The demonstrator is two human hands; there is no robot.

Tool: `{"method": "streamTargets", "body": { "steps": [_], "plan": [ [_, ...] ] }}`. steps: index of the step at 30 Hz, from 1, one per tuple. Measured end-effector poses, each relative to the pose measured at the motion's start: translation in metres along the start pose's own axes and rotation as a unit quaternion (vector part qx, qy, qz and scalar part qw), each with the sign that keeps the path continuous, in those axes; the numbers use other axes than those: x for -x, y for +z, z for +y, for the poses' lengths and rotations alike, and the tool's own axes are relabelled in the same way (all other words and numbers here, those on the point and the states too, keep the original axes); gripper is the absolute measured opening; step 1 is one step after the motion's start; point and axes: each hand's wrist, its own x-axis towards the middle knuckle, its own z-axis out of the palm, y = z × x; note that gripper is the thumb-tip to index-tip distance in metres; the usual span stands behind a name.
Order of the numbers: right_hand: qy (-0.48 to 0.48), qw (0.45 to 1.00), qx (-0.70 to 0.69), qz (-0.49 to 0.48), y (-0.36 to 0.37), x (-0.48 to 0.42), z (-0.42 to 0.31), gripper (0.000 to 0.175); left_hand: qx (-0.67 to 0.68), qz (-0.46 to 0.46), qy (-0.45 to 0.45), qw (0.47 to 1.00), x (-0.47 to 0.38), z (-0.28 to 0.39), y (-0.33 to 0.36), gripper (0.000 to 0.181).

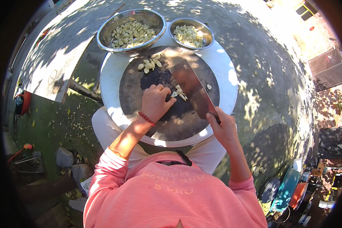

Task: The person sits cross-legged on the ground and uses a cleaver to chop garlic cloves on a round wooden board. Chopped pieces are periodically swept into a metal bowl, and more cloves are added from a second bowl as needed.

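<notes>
My right hand (224,128) grips the handle of a broad cleaver (192,89), its blade slanting up and left over a round dark cutting board (171,128). Left of the blade, my left hand (156,99) has its thumb and fingertips at a small piece of garlic (174,94); whether it grips the piece is unclear. Cut garlic pieces (182,93) lie between that hand and the blade. A small pile of whole peeled cloves (150,64) sits at the board's upper left, and one cut piece (209,86) lies right of the cleaver.
At the far side of the round white table (229,94) stand a large steel bowl (102,45) of peeled cloves and a smaller steel bowl (211,42) of chopped garlic. Stones (64,157) lie on the ground at left; basins (286,188) stand at lower right.
</notes>
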Motion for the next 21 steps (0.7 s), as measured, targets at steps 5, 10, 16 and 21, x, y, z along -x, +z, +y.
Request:
{"method": "streamTargets", "body": {
  "steps": [5,10,16,21],
  "plan": [
    [-0.005,1.000,0.002,0.012,0.000,0.007,0.006,0.016,-0.088,0.005,0.023,0.996,-0.003,-0.003,0.001,0.011],
    [0.003,1.000,0.004,0.005,-0.003,0.014,0.008,0.018,-0.322,0.169,-0.116,0.924,0.038,-0.054,-0.108,0.023],
    [0.012,1.000,0.007,-0.025,0.018,0.005,0.005,0.018,0.087,0.056,0.010,0.995,0.041,-0.020,-0.076,0.027],
    [0.011,1.000,0.016,-0.021,0.018,0.011,0.001,0.018,0.030,0.019,0.172,0.985,0.034,-0.014,-0.030,0.024]
  ]
}}
